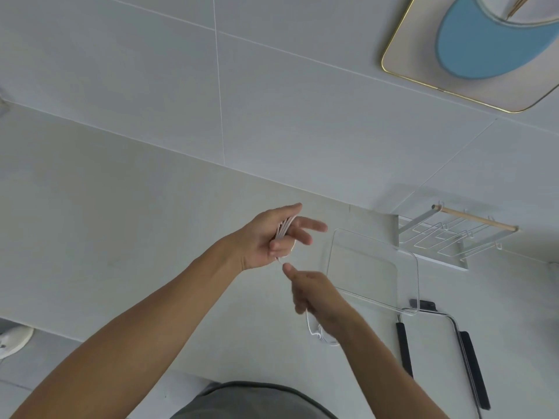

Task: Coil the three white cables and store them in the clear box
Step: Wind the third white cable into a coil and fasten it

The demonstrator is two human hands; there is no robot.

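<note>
My left hand [272,237] is raised above the white table and holds a bundle of white cable loops [283,229] wound around its fingers, thumb pressed on the coil. Just below it, my right hand [314,294] pinches the loose end of the same cable near the coil. A slack loop of white cable [314,331] hangs under my right wrist and is partly hidden by it. The clear box [411,285] sits to the right of both hands with nothing visible inside it. I cannot see any other white cables.
A white wire rack with a wooden rod [453,234] lies behind the box. A metal frame with black padded bars [472,367] lies at the right near edge. A gold-rimmed tray with a blue shape [423,80] is far right. A white shoe [12,340] is at the left.
</note>
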